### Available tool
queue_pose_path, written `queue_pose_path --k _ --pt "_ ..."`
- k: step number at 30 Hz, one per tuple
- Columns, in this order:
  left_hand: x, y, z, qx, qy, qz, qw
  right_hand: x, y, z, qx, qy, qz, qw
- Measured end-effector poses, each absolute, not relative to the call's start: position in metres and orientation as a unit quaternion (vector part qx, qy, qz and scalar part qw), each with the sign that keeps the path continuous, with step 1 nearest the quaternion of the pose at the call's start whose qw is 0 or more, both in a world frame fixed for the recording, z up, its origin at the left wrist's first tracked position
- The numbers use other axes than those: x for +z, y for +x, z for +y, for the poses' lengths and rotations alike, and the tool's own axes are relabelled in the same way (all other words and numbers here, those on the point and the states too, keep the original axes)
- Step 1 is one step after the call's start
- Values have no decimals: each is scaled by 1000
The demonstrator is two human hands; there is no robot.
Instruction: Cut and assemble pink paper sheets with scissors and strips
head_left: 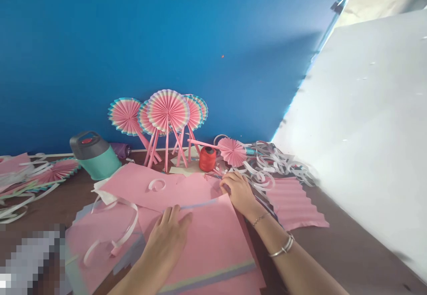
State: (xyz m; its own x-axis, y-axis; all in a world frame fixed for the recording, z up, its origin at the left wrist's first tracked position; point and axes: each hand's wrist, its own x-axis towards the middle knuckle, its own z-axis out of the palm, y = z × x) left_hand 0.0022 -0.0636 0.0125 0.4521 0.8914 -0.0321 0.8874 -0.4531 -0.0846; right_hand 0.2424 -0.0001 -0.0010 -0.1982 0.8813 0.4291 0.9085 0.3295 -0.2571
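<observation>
- Brown tabletop [333,250] beneath the striped-edge pink paper sheet [210,246], with blue panel [167,33] upright beyond it and white panel [376,108] to its right.
- Lying flat between both forearms, yellow and grey-blue bands along its near edge.
- Left hand [171,233] palm down on the sheet's left part, fingers extended, nothing visibly gripped.
- Right hand [238,193] at the sheet's far right corner, fingers curled; cannot tell whether pinching paper.
- Chain bracelet [260,219] and silver bangles [285,247] on the right arm, beside the sheet.
- Just beyond the sheet, plain pink paper [133,184] bearing a white paper curl [157,181].
- Left of the sheet, more pink sheets [96,228] under a curled white strip [134,221].
- Right of the sheet, accordion-pleated pink paper [295,201].
- Beyond the sheet, red thread spool [207,161] near a pleated pink rosette [232,153]; farther right, tangled white strips [282,167].
- Farther beyond the sheet, round pleated paper fans [167,110] on pink sticks; to their left, teal grey-lidded flask [100,161].
</observation>
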Motion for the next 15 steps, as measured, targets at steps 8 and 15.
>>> queue_pose_path --k 8,15 --pt "21 5 -63 32 -842 -537 -22 2 255 1 148 -580 -702 387" --pt "11 0 -61 -4 -850 -527 -6 15 250 -8 256 -554 -730 309"
